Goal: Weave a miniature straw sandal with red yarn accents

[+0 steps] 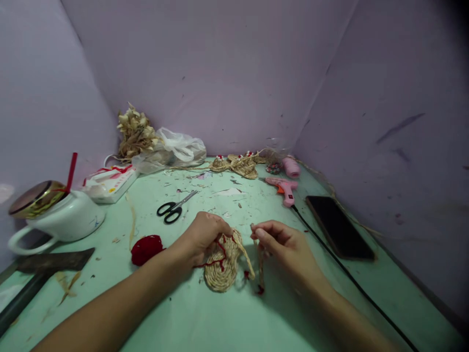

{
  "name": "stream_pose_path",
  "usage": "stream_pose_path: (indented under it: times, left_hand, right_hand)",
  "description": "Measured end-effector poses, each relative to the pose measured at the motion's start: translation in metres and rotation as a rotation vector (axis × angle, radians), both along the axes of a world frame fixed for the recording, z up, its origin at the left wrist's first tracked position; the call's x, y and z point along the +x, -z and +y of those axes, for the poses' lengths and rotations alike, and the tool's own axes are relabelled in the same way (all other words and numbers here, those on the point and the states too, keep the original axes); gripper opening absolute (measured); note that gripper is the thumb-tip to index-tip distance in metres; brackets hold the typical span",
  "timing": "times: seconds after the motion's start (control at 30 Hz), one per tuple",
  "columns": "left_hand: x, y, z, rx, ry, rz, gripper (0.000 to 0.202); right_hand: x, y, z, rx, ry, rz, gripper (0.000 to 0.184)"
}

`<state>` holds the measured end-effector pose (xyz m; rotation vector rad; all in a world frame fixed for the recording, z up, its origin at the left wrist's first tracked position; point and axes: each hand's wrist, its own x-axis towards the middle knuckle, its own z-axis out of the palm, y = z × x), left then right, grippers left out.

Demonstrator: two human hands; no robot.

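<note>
Over green tabletop (190,320), lilac walls (234,73) around: hands (207,234) (284,243) pinching, left woven piece (220,276), right strand (261,266).

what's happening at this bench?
Someone is handling straw work with bare hands. The left hand is at the upper edge of a coiled straw piece lying on the green tabletop, red yarn across it; its exact grip is hidden. The right hand pinches a thin strand beside the piece. Scissors and a pink glue gun lie farther back, neither in hand. A red yarn ball sits by the left forearm.
</note>
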<state>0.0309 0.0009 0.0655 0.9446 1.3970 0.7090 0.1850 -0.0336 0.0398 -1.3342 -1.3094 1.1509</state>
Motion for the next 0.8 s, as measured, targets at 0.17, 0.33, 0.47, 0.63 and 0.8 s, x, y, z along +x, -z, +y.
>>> stream_pose_path:
  times: [0.17, 0.33, 0.47, 0.63, 0.8]
  left_hand:
    - [0.005, 0.006, -0.005, 0.075, -0.003, 0.021, 0.012]
    - [0.015, 0.007, -0.015, 0.163, 0.026, 0.126, 0.013]
    - [0.017, 0.007, -0.017, 0.153, 0.057, 0.127, 0.015]
    - [0.013, 0.011, -0.015, 0.122, 0.165, 0.117, 0.014]
    - [0.002, 0.015, -0.008, 0.041, 0.225, 0.025, 0.014]
  right_hand:
    - [-0.004, 0.001, -0.014, 0.251, -0.142, -0.388, 0.019]
    - [-0.009, 0.008, -0.020, 0.495, -0.108, -0.722, 0.009]
    - [-0.011, 0.012, -0.020, 0.500, -0.038, -0.784, 0.004]
    - [-0.017, 0.016, -0.022, 0.261, -0.078, -0.437, 0.008]
    - [-0.020, 0.018, -0.018, 0.044, -0.164, -0.131, 0.011]
